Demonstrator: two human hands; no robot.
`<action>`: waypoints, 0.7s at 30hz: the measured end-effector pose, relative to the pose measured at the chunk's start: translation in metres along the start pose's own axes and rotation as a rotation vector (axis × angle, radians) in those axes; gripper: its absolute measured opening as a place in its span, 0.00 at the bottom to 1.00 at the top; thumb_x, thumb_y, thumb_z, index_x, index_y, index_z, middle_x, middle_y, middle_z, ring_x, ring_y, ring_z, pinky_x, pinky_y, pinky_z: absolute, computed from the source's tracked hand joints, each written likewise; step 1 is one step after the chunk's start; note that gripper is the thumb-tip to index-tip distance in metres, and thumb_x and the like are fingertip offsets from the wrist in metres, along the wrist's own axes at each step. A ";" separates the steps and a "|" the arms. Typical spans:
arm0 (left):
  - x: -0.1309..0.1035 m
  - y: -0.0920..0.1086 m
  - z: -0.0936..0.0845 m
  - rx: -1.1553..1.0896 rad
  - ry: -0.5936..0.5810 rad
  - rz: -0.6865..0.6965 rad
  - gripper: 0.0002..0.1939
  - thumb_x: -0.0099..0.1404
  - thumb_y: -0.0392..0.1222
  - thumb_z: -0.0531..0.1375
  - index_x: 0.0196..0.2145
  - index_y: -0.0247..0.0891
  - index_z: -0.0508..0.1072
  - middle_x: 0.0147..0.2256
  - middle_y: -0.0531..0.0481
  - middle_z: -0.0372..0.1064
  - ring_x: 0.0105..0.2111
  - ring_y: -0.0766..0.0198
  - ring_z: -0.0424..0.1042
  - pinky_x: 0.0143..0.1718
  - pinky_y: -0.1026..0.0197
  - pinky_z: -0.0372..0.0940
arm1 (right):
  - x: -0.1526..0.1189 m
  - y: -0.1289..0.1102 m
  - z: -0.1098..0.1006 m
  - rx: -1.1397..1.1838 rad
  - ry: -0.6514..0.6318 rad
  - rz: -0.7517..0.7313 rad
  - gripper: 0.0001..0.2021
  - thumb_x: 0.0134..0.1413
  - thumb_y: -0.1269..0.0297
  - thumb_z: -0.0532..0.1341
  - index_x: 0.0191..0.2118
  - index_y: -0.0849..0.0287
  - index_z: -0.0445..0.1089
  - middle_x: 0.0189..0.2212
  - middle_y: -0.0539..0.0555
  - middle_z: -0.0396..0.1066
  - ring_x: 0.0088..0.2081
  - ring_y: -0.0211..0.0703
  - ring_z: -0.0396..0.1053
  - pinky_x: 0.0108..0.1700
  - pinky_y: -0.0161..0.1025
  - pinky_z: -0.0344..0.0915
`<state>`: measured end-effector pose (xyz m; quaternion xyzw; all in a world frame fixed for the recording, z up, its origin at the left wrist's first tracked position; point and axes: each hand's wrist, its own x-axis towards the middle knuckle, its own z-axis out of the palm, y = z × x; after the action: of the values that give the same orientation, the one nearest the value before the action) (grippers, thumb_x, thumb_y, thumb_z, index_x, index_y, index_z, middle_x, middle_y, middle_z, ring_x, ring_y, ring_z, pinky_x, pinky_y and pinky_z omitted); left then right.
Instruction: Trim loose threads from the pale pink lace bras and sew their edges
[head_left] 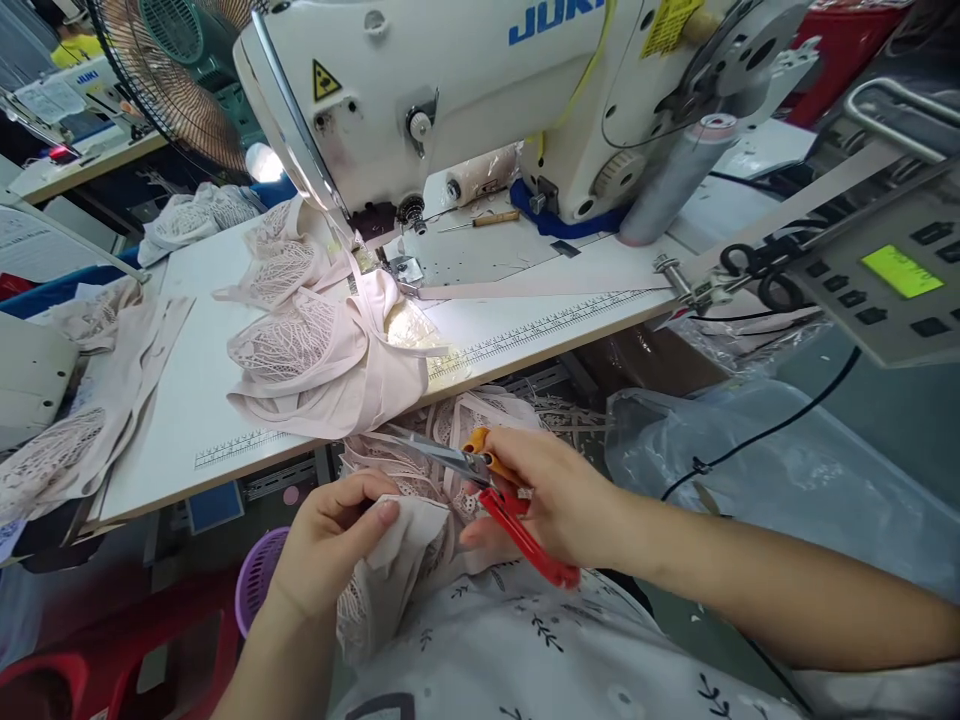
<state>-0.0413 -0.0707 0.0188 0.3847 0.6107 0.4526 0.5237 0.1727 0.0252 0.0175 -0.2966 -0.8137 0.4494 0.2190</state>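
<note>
My right hand [555, 490] is closed round the red and orange handles of a pair of scissors [450, 455]. Their blades point left, towards the table's front edge. Below the blades, my left hand [337, 540] pinches the edge of a pale pink lace bra [409, 530] between thumb and fingers. More of the lace cloth hangs behind it, partly hidden by the hands. On the table above lies another pale pink bra piece [315, 350] with lace cups, reaching under the sewing machine's needle area.
A white sewing machine [450, 90] stands over the table [187, 380]. A pink strap band [540, 288] runs right to a metal guide. A control panel [892, 270], a clear plastic bin [787, 470], a purple basket [259, 575] and a red stool [127, 640] surround my lap.
</note>
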 end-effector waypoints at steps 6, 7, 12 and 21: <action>-0.002 -0.007 -0.001 -0.018 -0.010 -0.057 0.06 0.58 0.44 0.64 0.29 0.40 0.78 0.30 0.51 0.72 0.31 0.65 0.67 0.34 0.65 0.61 | 0.002 -0.003 0.018 0.198 0.077 -0.171 0.13 0.46 0.62 0.64 0.26 0.58 0.57 0.25 0.47 0.63 0.23 0.32 0.56 0.24 0.31 0.52; -0.002 -0.007 0.000 -0.013 -0.012 -0.053 0.06 0.58 0.45 0.64 0.30 0.40 0.78 0.30 0.51 0.72 0.31 0.64 0.68 0.34 0.64 0.62 | 0.003 -0.003 0.019 0.192 0.070 -0.163 0.13 0.45 0.63 0.64 0.26 0.58 0.57 0.25 0.47 0.63 0.23 0.32 0.57 0.24 0.31 0.52; -0.003 -0.006 0.000 0.012 -0.020 -0.019 0.06 0.57 0.45 0.65 0.30 0.41 0.78 0.30 0.51 0.74 0.32 0.65 0.69 0.35 0.66 0.63 | 0.005 -0.001 0.023 0.126 0.091 -0.119 0.13 0.45 0.65 0.63 0.26 0.57 0.55 0.24 0.47 0.63 0.25 0.34 0.58 0.25 0.32 0.52; 0.001 -0.001 0.001 0.033 -0.012 -0.033 0.08 0.57 0.45 0.65 0.30 0.37 0.76 0.31 0.50 0.73 0.32 0.64 0.70 0.35 0.65 0.65 | 0.003 -0.001 0.028 0.242 0.050 -0.017 0.10 0.46 0.66 0.62 0.27 0.57 0.58 0.23 0.47 0.62 0.23 0.33 0.57 0.24 0.31 0.55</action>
<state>-0.0404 -0.0699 0.0173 0.3858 0.6214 0.4313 0.5282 0.1524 0.0101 0.0049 -0.2724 -0.7501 0.5351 0.2771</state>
